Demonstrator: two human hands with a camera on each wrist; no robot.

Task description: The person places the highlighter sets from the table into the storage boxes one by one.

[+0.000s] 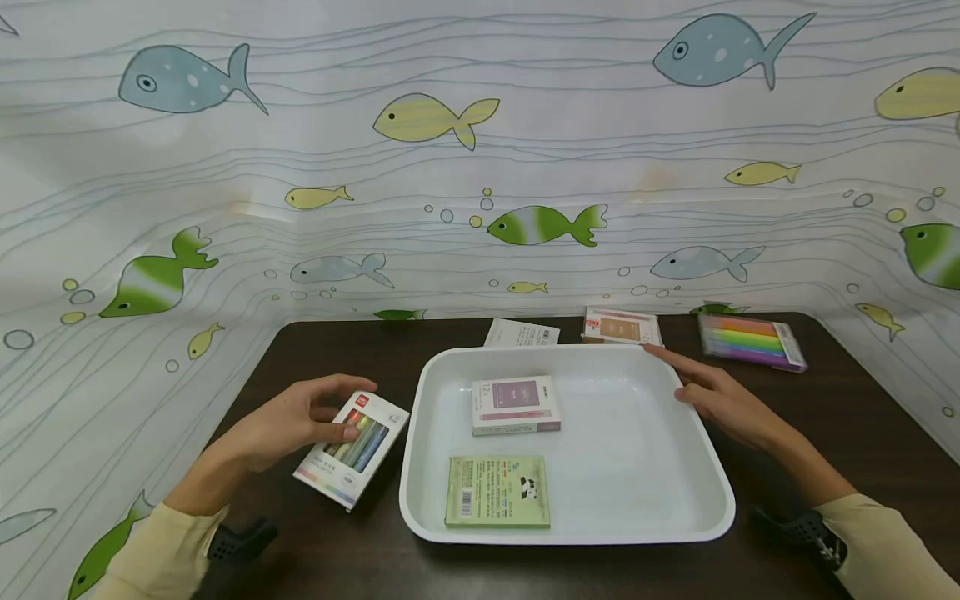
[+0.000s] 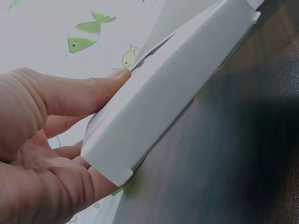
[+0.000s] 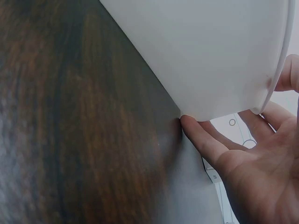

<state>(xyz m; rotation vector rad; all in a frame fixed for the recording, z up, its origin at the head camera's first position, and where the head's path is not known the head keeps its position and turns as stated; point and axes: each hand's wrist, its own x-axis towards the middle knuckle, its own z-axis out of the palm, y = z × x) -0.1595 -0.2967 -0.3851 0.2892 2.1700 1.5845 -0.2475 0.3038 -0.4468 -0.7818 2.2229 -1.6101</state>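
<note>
My left hand grips a white box whose window shows coloured sticks, left of the white tray. The thumb lies over the box front, the other fingers behind its far edge. In the left wrist view the hand holds the box tilted, its plain side toward the camera. At the tray's back right corner my right hand grips the rim; in the right wrist view the fingers reach below the rim against the outer wall of the tray.
Inside the tray lie a white box with a mauve panel and a green box with a panda. Behind it are a white box and a box with an orange-brown panel. A rainbow-coloured pack lies at the back right.
</note>
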